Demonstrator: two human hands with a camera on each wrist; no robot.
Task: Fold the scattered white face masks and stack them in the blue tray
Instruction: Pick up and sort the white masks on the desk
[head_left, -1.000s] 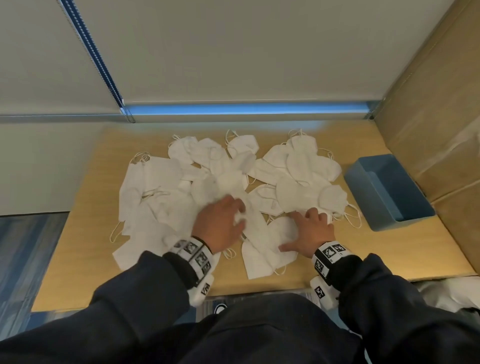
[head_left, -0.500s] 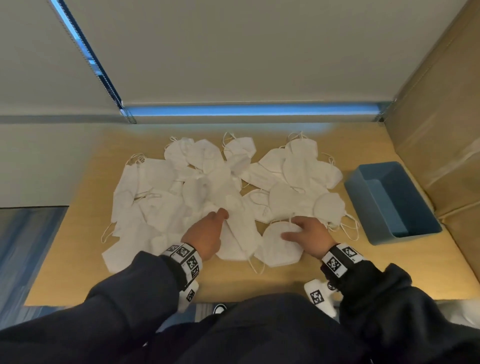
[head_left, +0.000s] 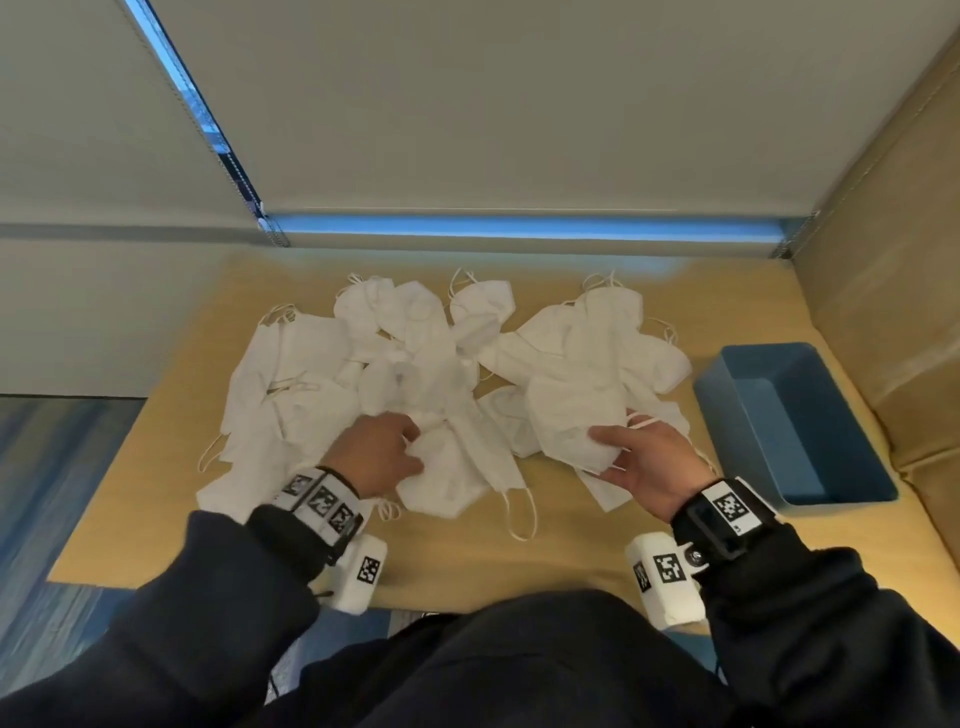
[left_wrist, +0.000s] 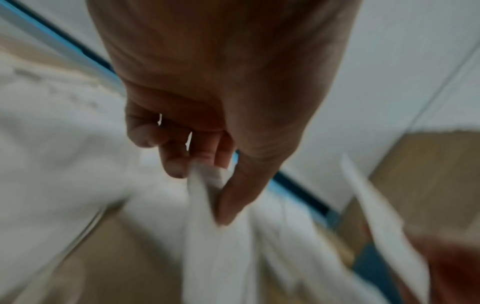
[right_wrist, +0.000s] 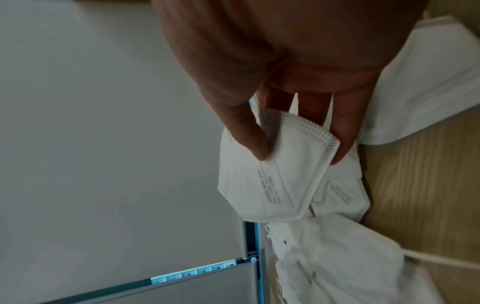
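Head view overhead, wrist views close, sharing masks (head_left: 571, 364)

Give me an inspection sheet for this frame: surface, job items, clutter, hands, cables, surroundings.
Surface: wooden table, bare along the near edge.
Job's things: white face masks scattered in an overlapping heap; blue tray at the right, no masks seen inside.
Clutter: nothing seen.
Hands: left hand pinches a mask lying at the heap's near edge; right hand holds a folded mask, thumb on top, fingers behind.
Cables: nothing seen; only ear loops.
Surroundings: roller blind behind the table, padded panel at the right.
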